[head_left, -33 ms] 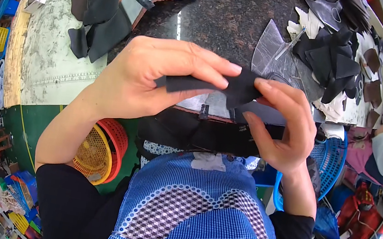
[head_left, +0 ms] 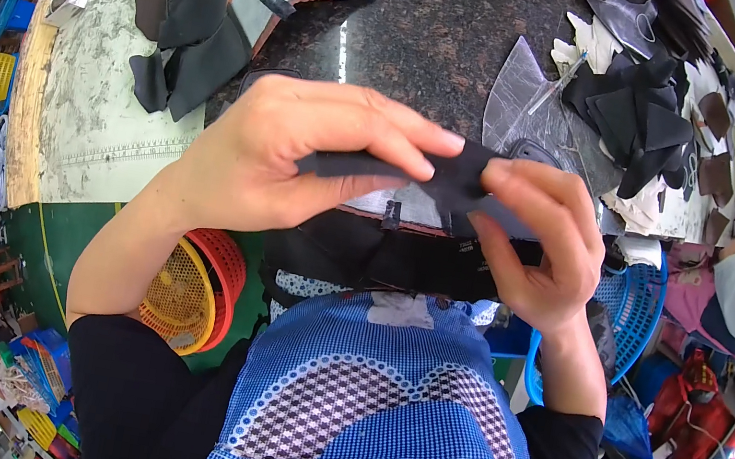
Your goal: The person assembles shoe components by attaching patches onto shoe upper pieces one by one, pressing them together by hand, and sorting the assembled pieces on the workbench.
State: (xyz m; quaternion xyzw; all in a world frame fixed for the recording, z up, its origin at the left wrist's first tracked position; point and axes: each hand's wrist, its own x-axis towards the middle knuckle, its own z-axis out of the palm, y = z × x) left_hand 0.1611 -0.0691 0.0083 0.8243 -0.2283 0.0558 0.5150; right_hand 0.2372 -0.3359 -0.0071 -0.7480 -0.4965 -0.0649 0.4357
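Note:
Between my hands, just above the near edge of the work table, is a small piece of black leather-like material [head_left: 462,173], bent along its length. My left hand [head_left: 279,147] pinches its left part, thumb below and fingers on top. At its right end, my right hand [head_left: 548,240] has its fingertips on the upper edge, with the thumb beneath. My fingers hide part of the piece. Below it, larger black pieces [head_left: 363,253] hang over the table edge towards my lap, beside a pale strip with a reddish edge.
Black cut pieces [head_left: 207,57] lie at the left and another pile [head_left: 634,119] at the right. A clear plastic sheet [head_left: 513,98] bears a pen-like tool [head_left: 555,84]. Red and yellow baskets [head_left: 226,289] stand below left, a blue basket [head_left: 650,316] at right. Another person [head_left: 732,291] sits at far right.
The black piece has tilted, showing less of its lower face. My right fingertips have shifted slightly left and down; my left hand has barely moved.

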